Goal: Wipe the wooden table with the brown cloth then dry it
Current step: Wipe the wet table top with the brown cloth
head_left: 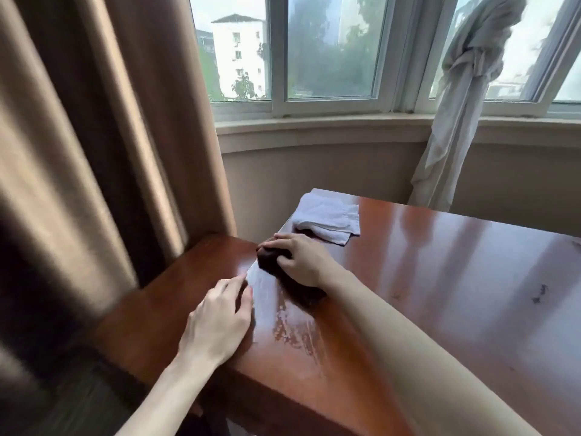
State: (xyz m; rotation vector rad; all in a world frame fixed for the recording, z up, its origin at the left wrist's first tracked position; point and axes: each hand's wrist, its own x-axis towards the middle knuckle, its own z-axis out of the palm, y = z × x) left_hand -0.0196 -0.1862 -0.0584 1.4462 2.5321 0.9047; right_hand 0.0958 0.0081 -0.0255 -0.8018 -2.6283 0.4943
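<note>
A glossy reddish wooden table [456, 278] fills the lower right of the head view. My right hand [298, 262] lies on a dark brown cloth [270, 262] near the table's left edge, its fingers curled over the cloth. Part of the cloth shows under my wrist too. A wet streaky patch [283, 319] shines on the wood just in front of the cloth. My left hand [220, 322] rests on the table's left edge with its fingers loosely bent, holding nothing. A folded white towel [327, 218] lies at the far left corner, just beyond my right hand.
A lower wooden surface [176, 294] adjoins the table on the left. Brown curtains [94, 152] hang at the left. A knotted white curtain [465, 105] hangs before the window [330, 48] behind the table. Small dark marks [539, 294] dot the tabletop at the right.
</note>
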